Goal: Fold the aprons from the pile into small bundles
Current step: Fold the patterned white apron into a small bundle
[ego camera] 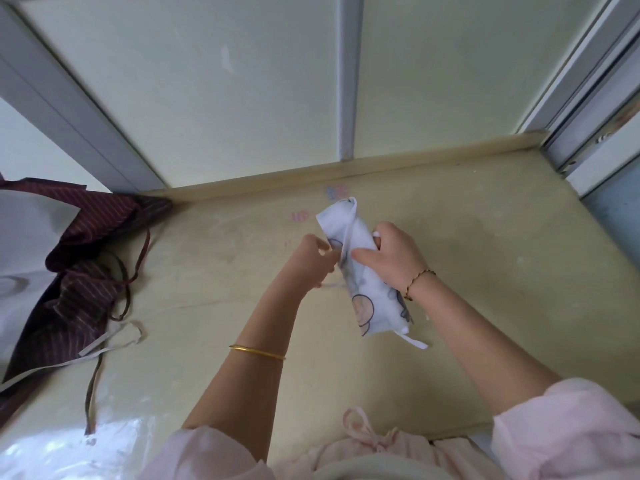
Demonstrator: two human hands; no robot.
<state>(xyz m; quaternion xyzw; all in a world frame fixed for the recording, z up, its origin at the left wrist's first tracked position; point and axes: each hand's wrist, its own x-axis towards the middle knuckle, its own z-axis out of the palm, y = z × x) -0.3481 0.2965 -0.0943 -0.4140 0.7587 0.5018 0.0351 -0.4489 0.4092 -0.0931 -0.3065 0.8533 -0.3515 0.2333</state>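
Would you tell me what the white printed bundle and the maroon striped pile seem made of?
White printed apron bundle: thin, matte woven cloth, probably cotton or polyester; it creases softly. Maroon striped apron pile: similar matte fabric with limp ties, likely cotton blend.

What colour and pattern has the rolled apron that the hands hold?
The rolled apron is white with outlined round figures, seen best in the head view.

The bundle point(363, 282) is showing white with thin grey and brown circle outlines, and its tie point(347, 233) is running plain white. The pile point(83, 299) is showing maroon with fine pale stripes. The table point(467, 237) is lying pale yellow and carrying faint pink marks point(299, 215). A bangle point(258, 352) is gleaming gold, and the sleeves point(571, 427) are showing light pink.
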